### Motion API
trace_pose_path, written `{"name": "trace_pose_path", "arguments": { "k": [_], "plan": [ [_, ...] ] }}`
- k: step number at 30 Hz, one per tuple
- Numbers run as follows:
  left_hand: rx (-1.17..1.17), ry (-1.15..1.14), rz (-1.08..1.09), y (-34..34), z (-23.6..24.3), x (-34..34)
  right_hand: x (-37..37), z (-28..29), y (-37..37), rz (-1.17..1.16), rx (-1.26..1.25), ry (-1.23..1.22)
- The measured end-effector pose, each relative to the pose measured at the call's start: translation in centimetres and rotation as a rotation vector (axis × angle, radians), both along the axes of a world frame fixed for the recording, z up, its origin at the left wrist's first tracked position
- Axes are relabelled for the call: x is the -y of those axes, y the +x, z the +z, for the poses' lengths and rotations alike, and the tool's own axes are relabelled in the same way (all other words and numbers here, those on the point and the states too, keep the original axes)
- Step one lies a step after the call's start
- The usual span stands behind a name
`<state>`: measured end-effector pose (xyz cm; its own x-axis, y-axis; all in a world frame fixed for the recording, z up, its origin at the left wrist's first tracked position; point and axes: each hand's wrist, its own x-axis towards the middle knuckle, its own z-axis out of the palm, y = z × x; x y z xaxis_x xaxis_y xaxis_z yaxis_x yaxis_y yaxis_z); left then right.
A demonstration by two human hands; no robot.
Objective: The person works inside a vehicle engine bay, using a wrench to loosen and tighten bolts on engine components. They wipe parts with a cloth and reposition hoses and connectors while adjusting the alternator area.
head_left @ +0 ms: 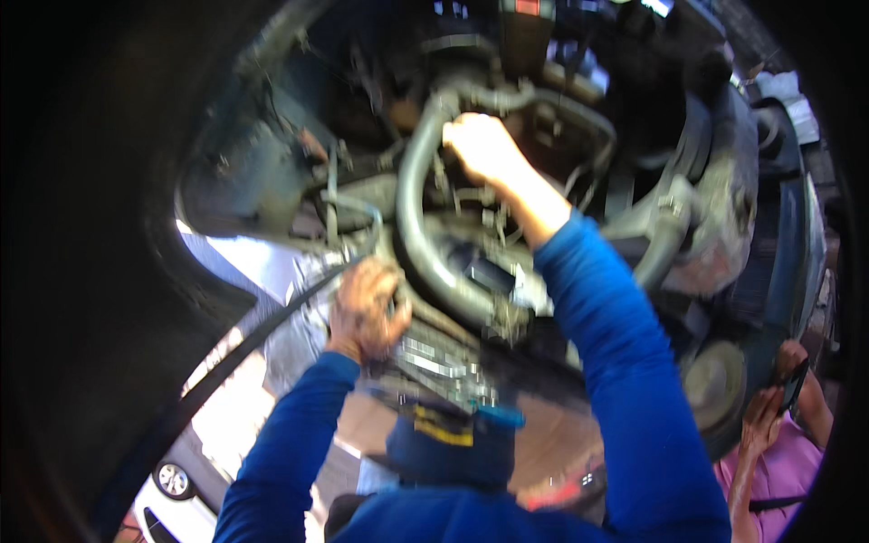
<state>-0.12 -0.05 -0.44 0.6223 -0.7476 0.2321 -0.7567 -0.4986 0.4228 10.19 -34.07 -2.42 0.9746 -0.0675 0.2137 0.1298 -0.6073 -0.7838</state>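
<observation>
My right hand (pixel 484 149), washed out by light, has its fingers closed at the upper part of a thick curved grey pipe (pixel 416 208) in a vehicle's grimy mechanical bay; what it grips, if anything, is unclear. My left hand (pixel 369 310), stained dark, has curled fingers at a metal part left of the pipe's lower bend, beside a thin dark hose (pixel 308 291); its contents are hidden. A small dark cylindrical part (pixel 489 271) sits inside the bend. The view is blurred.
Another grey pipe (pixel 661 244) runs on the right. A dark cap with yellow marking (pixel 444 434) is low in view. At lower right, a person in pink (pixel 760 480) holds a dark phone-like object (pixel 795 385). A white car (pixel 163 502) stands at lower left.
</observation>
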Motion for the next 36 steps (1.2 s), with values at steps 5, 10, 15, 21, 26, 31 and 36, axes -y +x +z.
{"name": "trace_pose_path", "arguments": {
  "k": [5,10,15,21,26,31,36],
  "plan": [
    [-0.01,-0.05,-0.024,0.1,0.5,0.2,-0.1,3.8,0.4,-0.125,-0.315,0.378],
    [0.008,-0.045,-0.031,0.2,0.6,0.2,-0.4,9.7,-5.7,-0.2,-0.343,0.569],
    [0.039,-0.061,-0.054,0.0,0.4,0.1,-3.2,17.0,-20.7,-0.264,-0.024,0.547],
    [0.062,-0.03,-0.049,-0.1,0.3,-0.1,-8.0,18.4,-39.6,-0.573,0.146,1.224],
    [0.09,-0.029,-0.049,-0.2,-0.2,-0.3,-11.6,14.2,-49.8,-0.697,0.015,1.691],
    [0.107,-0.066,-0.059,-0.2,-0.5,-0.2,-14.1,8.7,-53.5,-0.835,-0.066,2.006],
    [0.101,-0.068,-0.068,-0.3,-0.6,-0.4,-12.6,5.6,-53.2,-0.884,-0.092,2.042]
  ]
}}
